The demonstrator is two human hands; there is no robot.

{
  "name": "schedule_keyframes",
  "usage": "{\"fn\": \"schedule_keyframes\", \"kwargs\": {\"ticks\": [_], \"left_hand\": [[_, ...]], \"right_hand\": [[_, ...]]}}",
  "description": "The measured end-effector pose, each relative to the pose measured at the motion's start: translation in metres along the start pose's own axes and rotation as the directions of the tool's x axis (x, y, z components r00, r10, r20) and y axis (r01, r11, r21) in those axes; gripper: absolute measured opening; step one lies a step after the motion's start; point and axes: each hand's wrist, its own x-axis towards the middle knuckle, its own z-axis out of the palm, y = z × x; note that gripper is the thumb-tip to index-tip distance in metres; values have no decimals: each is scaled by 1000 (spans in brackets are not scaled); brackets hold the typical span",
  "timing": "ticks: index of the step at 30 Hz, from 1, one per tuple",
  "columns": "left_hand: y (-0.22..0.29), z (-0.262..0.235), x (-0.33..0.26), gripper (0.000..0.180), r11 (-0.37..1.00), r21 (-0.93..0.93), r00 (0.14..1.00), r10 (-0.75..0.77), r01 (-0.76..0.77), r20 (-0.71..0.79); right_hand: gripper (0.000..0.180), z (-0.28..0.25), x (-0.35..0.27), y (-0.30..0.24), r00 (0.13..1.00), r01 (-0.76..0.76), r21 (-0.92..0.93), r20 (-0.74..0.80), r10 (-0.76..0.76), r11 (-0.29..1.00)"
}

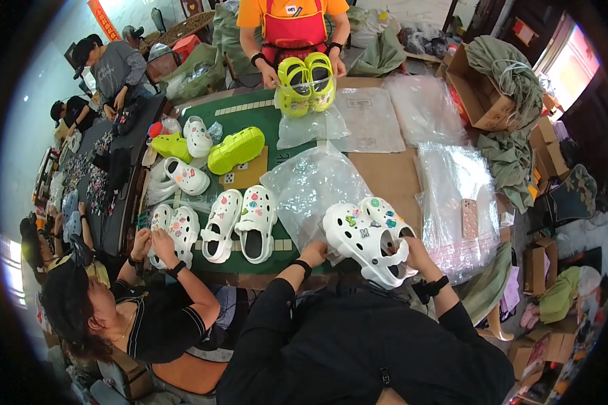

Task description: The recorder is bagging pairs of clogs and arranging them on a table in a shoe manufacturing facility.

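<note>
Smooth white foam-plastic clogs [368, 236], glossy crinkled clear plastic bag [311, 185], matt green table felt [240, 118]

The scene is brightly and evenly lit, with daylight pouring in from a blown-out opening [574, 64] at the upper right and a paler glow at the left rim. Glare flashes off the clear plastic bags [452, 196] on the table [385, 172]. Shadows are soft and short. The fisheye lens bends straight edges strongly toward a black circular border, and detail smears slightly near that rim while the centre stays sharp.
</note>
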Motion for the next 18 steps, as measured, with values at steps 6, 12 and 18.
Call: {"fn": "schedule_keyframes", "kwargs": {"ticks": [6,12,18], "left_hand": [[-13,25,2,14,915,-404,1000,6,-4,2],[13,-4,-9,38,846,-511,928,-57,-152,-369],[27,-34,-7,44,917,-297,940,178,-266,-291]], "right_hand": [[23,-2,3,-5,991,-89,-62,98,95,994],[27,3,5,-2,1000,30,-26,9,-30,999],[26,-2,5,-10,997,-8,-78,70,14,997]]}}
